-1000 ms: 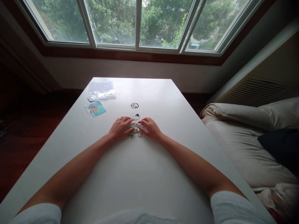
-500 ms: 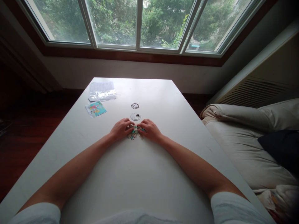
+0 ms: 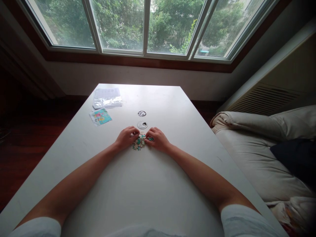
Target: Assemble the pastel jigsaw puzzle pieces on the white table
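A small heap of jigsaw puzzle pieces (image 3: 138,144), teal, white and brown, lies on the white table (image 3: 143,184). At the heap's left edge is my left hand (image 3: 126,137), its fingers curled and the thumb tucked in against pieces. My right hand (image 3: 158,139) bends over the right side, fingers closed round pieces, with teal bits showing under its fingertips. Exactly which pieces each hand grips is too small to make out. Just beyond the fingers lies a round grey disc (image 3: 142,125) with a dark spot; a smaller round picture disc (image 3: 142,113) is behind it.
Toward the far left of the table lie a clear plastic bag (image 3: 107,98) and a colourful teal picture card (image 3: 100,117). A pale sofa (image 3: 242,148) with a dark cushion (image 3: 296,156) stands to the right. Windows (image 3: 145,28) line the wall beyond the table.
My hands have drawn slightly apart over the heap, and more of the pieces show between and in front of them. The view has shifted slightly.
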Tool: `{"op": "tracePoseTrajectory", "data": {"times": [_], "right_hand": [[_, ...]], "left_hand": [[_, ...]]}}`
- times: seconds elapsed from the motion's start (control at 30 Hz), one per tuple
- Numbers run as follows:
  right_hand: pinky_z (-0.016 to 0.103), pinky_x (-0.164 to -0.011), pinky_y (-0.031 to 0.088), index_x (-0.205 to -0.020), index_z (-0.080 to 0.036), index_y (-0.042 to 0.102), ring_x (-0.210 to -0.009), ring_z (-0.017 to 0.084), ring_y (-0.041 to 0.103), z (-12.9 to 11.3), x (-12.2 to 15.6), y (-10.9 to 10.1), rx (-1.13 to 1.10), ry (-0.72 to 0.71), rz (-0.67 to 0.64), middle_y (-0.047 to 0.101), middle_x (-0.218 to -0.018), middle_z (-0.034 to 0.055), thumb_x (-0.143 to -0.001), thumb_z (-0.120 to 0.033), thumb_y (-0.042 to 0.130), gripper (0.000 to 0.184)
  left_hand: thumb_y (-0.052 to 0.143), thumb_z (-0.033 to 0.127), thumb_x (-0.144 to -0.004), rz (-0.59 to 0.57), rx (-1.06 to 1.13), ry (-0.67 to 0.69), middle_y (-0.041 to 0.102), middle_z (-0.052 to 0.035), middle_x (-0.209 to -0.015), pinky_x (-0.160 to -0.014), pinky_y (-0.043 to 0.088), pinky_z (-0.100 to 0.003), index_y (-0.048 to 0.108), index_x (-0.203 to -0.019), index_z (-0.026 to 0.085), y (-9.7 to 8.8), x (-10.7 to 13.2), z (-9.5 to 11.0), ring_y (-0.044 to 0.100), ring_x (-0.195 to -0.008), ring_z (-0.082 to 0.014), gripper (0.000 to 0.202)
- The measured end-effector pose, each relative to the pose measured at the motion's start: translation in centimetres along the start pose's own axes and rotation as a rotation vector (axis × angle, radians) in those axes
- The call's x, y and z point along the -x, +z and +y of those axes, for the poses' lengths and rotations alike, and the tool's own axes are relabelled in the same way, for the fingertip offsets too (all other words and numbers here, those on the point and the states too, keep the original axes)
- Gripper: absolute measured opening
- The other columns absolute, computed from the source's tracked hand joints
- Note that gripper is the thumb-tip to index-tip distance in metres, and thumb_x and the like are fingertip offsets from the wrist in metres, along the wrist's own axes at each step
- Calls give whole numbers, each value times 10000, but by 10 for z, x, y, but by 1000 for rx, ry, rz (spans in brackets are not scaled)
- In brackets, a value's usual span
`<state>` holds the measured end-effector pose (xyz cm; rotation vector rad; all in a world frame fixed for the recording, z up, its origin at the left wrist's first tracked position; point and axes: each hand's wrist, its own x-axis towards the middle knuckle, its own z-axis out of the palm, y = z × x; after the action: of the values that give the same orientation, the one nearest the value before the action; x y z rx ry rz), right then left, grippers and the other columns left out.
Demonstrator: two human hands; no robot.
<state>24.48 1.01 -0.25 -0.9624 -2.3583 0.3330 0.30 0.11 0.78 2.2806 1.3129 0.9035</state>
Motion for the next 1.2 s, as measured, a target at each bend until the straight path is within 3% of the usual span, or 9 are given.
{"op": "tracePoseTrajectory", "data": {"times": [0.2,0.47,0.67,0.87,1.0,1.2], "right_hand": [[347,-873,444,-933,-223,677,-934,212,542,1,0,2,35,4,-3,647,-959,59,-878,-241,675,58],[312,-834,454,-929,-230,695,-886,188,580,3,0,1,17,6,44,689,-923,60,-984,-273,554,157],[279,-745,456,-926,-221,700,-762,164,596,11,-3,-1,-107,209,175,694,-837,28,-957,-275,537,174],[268,-675,438,-944,-216,709,-655,147,589,29,-8,-4,-187,429,252,664,-707,-16,-888,-269,565,163],[277,-689,441,-948,-221,701,-689,150,589,31,-9,-3,-143,395,246,677,-769,-9,-863,-232,573,154],[321,-807,467,-922,-212,692,-827,183,581,30,-6,-1,-30,298,224,664,-874,40,-887,-177,559,142]], "left_hand": [[580,268,-920,81,-20,-21,665,-47,-967,-786,526,-306,746,-959,249,-1,-1,-1,620,-936,-191,171],[568,297,-931,92,-105,-73,711,-18,-864,-770,506,-307,727,-994,242,-1,-2,-6,633,-783,-170,180],[562,311,-934,151,-142,-170,710,-2,-855,-715,498,-285,703,-1094,254,-3,-5,-13,626,-712,-151,221],[529,237,-936,173,-222,-126,685,-25,-974,-709,488,-284,691,-1059,251,-4,-5,-13,634,-735,-148,203],[545,170,-893,138,-249,-97,660,-31,-987,-747,496,-302,682,-942,238,-3,-6,-14,635,-786,-165,162],[536,129,-835,101,-253,-66,667,-42,-991,-831,516,-350,692,-931,243,-3,-5,-16,630,-886,-205,216]]}}
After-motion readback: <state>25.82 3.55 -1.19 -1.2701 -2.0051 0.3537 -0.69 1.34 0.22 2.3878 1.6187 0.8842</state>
